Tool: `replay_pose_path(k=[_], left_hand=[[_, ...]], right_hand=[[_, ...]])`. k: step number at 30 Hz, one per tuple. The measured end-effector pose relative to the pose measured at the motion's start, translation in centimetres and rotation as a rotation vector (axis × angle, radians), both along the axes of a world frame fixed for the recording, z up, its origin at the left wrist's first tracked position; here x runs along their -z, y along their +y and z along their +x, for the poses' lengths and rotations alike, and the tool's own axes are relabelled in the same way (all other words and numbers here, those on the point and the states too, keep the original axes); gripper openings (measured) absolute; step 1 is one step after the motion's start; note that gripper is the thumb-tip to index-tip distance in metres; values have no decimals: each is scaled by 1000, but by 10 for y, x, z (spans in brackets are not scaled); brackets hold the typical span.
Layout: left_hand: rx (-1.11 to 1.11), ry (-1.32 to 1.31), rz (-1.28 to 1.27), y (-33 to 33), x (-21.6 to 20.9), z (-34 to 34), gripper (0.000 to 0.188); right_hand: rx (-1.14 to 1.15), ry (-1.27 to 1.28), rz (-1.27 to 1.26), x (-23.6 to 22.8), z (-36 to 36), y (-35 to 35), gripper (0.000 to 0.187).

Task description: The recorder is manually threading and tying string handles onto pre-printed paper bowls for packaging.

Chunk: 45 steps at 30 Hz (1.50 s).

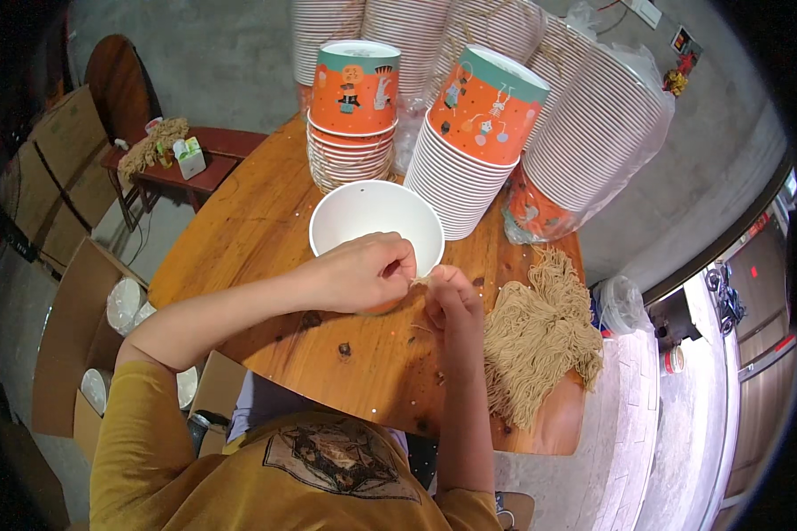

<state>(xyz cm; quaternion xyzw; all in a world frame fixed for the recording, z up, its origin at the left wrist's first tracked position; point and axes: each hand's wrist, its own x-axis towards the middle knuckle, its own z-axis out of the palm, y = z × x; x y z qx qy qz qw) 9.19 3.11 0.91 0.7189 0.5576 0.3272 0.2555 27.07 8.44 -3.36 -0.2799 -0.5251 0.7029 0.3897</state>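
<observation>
A round paper bucket (350,212), white inside, stands with its mouth up at the middle of the wooden table. My left hand (372,270) lies over its near rim, fingers closed in a pinch on a tan string (421,280). Just beyond the bucket's right side, my right hand (454,296) pinches the same string, its fingertips almost meeting the left ones. How the string runs at the bucket wall is mostly hidden by my hands. To the right of my right hand lies a loose heap of tan strings (540,341).
Behind the bucket rise an orange and green bucket stack with string handles (352,106) and a taller stack (460,168). Plastic-wrapped stacks (593,115) line the wall. Cardboard boxes (80,336) holding white buckets stand at the left, near a red bench (221,142).
</observation>
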Motion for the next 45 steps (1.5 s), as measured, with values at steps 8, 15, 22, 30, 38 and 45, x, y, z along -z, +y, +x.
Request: replay_pose_path(k=[8,15,22,30,38,45], left_hand=[[-6,-38,-2,0,1,0,12],[-21,-42,18,-1,1,1,16],[-56,-78,-35,-1,2,-2,19],[-70,-22,28,-2,3,-2,18],[-93,-20,12,-4,1,0,18],[-50,64,72,-6,3,0,16]], right_hand=[[-125,102,-192,-2,9,4,15],[31,-9,206,7,-1,-2,12],[265,-407,568,4,-6,-9,11],[346,-512,713,11,-2,-8,18],[302,-524,777,-1,-5,-15,22],[361,-599,821,2,-4,-13,12]])
